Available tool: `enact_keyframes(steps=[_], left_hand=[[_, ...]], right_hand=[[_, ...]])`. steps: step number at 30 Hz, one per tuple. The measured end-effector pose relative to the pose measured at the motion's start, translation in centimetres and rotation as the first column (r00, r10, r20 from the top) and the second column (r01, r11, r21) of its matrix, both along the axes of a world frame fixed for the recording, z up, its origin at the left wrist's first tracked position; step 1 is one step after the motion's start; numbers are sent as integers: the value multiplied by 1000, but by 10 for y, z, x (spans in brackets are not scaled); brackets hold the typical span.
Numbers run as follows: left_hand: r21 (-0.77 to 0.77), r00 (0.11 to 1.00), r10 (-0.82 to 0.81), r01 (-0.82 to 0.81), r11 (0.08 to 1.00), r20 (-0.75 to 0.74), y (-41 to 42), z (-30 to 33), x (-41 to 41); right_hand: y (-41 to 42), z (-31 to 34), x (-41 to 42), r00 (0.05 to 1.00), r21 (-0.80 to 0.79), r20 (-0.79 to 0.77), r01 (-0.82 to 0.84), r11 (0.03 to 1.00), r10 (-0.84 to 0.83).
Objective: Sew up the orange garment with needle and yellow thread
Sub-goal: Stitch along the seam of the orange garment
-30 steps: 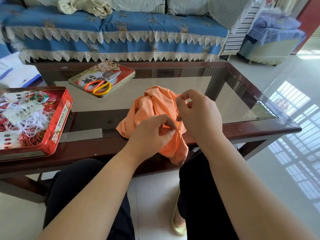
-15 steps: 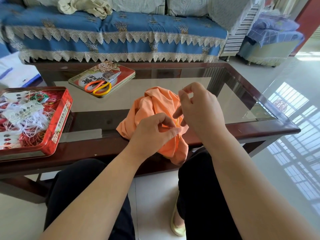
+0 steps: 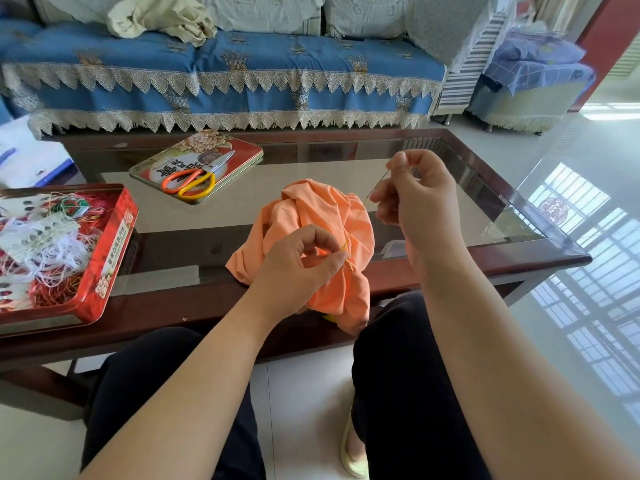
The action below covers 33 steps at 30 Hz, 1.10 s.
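We see the right hand (image 3: 420, 202) raised above the surface (image 3: 540, 252), its grip closed on the needle (image 3: 378, 183), pinched between thumb and fingertips at the upper end, the shaft slanting down and to the left. From the needle the yellow thread (image 3: 352, 230) runs down to the orange garment (image 3: 322, 216), where it meets the cloth just beside the left hand (image 3: 298, 268). That hand's grip pinches a fold of the garment between thumb and forefinger, right at the spot where a short run of yellow stitches shows. The garment lies bunched on the near edge of the surface, below and to the left of the needle, with 1 corner hanging over the edge toward the lap. Farther back a tin lid (image 3: 239, 155) carries orange-and-yellow scissors (image 3: 194, 178). At the left edge a red tin (image 3: 107, 258) holds tangled threads. A blue sofa (image 3: 263, 77) stands behind.
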<state>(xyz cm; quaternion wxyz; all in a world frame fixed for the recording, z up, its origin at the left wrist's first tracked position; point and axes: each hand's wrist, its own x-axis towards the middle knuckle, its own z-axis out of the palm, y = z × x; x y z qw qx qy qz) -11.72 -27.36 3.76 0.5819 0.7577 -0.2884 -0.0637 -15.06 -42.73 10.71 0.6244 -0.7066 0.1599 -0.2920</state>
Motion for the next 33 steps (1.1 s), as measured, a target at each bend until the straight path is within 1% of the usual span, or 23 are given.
enact_keyframes(steps=[2,6,8,11,16,18,20,22,25,28,33], left_hand=[[-14,1000,-3,2,1000,-23,-1,0,0],[41,1000,-3,2,999,13,-1,-2,2],[53,1000,-2,1,999,6,-1,-4,4],[67,1000,0,0,998,-7,-1,-5,6],[169,1000,-3,6,986,-19,0,-8,8],[220,1000,-6,7,975,-3,0,-9,10],[248,1000,-17,14,969,12,0,-11,11],[264,1000,-24,21,964,7,0,-13,11],[289,999,-19,26,957,-27,1,-15,13],[299,999,2,14,954,-52,2,-15,13],[292,996,44,-20,956,-75,4,-13,12]], right_hand=[[-3,2,0,1000,49,22,9,999,-10],[-5,4,3,997,106,64,37,994,-43],[-6,5,4,994,138,90,49,989,-62],[-6,5,6,994,161,90,47,986,-62],[-8,2,10,1000,167,17,15,986,-18],[-6,2,10,998,259,7,-57,964,57],[-3,3,9,990,357,36,-142,923,139],[-1,6,10,987,334,30,-158,929,157],[0,5,11,990,257,19,-137,957,137],[3,3,11,991,225,33,-131,966,127],[9,6,8,989,282,69,-143,949,128]])
